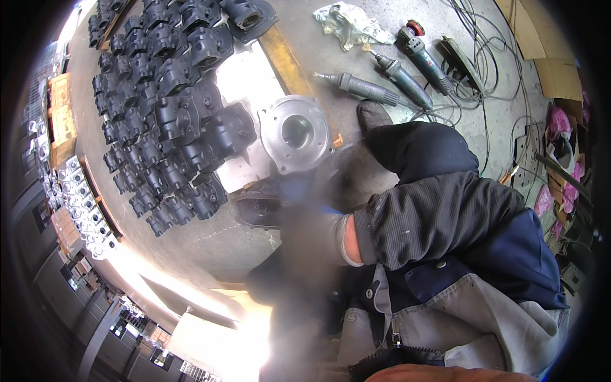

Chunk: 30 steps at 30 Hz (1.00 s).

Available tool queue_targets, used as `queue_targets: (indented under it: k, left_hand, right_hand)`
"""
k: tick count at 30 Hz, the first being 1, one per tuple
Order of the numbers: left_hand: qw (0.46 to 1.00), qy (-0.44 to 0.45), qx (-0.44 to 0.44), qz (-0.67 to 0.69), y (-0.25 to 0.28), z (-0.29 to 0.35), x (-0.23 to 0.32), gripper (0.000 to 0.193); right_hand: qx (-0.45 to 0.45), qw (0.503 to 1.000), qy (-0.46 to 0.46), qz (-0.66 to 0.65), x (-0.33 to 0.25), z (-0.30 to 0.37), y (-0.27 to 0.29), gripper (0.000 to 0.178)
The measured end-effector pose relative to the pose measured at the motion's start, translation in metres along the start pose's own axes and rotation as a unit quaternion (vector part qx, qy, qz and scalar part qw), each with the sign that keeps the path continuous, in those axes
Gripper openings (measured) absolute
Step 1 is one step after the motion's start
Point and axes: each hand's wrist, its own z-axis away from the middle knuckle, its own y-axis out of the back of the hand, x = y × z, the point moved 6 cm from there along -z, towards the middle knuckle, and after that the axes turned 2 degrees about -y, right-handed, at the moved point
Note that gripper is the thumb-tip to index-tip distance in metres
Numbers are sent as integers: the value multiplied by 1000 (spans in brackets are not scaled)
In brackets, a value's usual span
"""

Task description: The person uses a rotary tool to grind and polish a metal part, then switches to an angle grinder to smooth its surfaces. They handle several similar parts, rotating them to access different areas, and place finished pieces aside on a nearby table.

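The right hand, blurred at frame centre, seems closest to the dark casting just up-left; its grip cannot be told. The left hand is unseen.

A gloved hand, blurred, reaches from a striped dark sleeve toward a dark casting on the concrete floor. Just beyond lies a round silver flange, beside stacked black castings. 3 power grinders lie near tangled cables.
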Motion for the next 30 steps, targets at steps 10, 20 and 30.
queue_targets:
  k: [10,20,30]
  left_hand:
    - [996,-19,-22,80,13,15,-15,58]
    - [943,-30,-150,295,41,69,-33,60]
    - [872,-134,-359,304,43,168,7,69]
  right_hand:
    - [46,996,-38,-61,32,39,65,14]
    - [-33,957,-278,69,70,31,151,43]
    - [196,980,42,-19,-23,-48,86,56]
